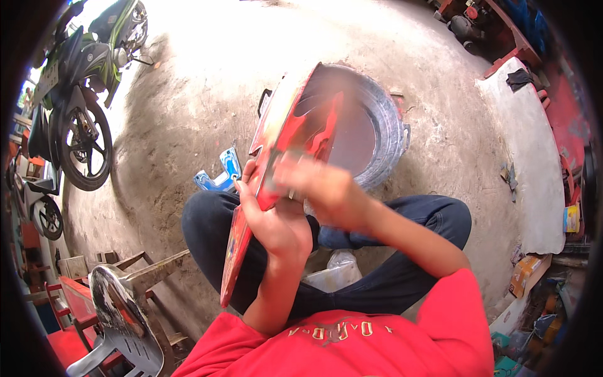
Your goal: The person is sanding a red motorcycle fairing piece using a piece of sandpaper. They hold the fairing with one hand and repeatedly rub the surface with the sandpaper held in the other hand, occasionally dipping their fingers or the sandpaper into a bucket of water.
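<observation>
In the head view, the person's left hand [281,229] clasps a long red panel [276,135] slanting between a grey tub [392,146] and the left leg [207,227], while the blurred right hand [323,188] is at the panel, its grip impossible to tell.

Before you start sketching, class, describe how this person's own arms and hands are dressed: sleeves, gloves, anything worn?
Both arms come out of short, plain-looking red sleeves, leaving the forearms bare. The left hand and right hand are ungloved, and no watch or bracelet shows at either wrist. The right hand is blurred, so a ring there can't be ruled out.
</observation>
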Demonstrator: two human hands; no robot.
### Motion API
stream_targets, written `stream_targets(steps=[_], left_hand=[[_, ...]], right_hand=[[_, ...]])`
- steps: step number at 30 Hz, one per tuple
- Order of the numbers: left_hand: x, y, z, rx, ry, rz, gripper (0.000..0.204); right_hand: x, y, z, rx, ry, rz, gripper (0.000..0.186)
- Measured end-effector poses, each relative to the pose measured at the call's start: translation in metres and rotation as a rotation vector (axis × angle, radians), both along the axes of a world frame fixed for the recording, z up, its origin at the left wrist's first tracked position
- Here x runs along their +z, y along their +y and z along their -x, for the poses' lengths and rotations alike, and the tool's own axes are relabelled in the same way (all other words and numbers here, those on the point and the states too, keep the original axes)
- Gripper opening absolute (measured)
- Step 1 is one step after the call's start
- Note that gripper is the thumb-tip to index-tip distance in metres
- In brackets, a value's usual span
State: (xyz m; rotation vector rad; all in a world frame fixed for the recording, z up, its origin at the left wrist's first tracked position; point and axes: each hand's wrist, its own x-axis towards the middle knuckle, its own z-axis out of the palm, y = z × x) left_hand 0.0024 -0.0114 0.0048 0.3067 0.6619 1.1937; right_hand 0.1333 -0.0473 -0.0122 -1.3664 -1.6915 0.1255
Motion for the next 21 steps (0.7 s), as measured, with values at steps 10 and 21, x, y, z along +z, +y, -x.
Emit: stream_targets(steps=[10,21], left_hand=[[-0.004,0.002,0.004,-0.003,-0.010,0.007,0.043],[-0.001,0.000,-0.001,0.017,-0.046,0.006,0.043]], right_hand=[[0.002,-0.002,0.004,0.156,-0.045,-0.081,0.048],[0.001,0.009,-0.011,0.129,-0.120,-0.077,0.044]])
